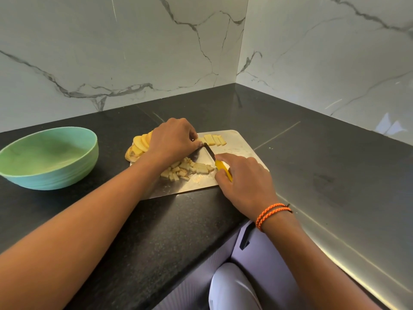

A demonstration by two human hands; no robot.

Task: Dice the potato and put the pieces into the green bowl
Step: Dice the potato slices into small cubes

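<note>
Two hands busy mid-frame: left hand (173, 139) pinches firm, wet-slick potato strips (212, 140) near the blade, right hand (243, 177) wraps the knife (220, 163); the light dice (185, 169) look best scooped together.

Knife (220, 163) among potato pieces (186, 170)

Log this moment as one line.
left hand steadies potato strips | right hand grips knife | diced pieces on board | green bowl empty

Green bowl (48, 157), bluer outside, ridged. Pale yellow potato pieces (186, 169) and slices (140, 144). Yellow-handled knife (220, 165) with a dark blade. Speckled black counter (156, 231). White walls (111, 52), grey-veined. Orange braided wristband (271, 213). Silvery board (237, 146).
</note>
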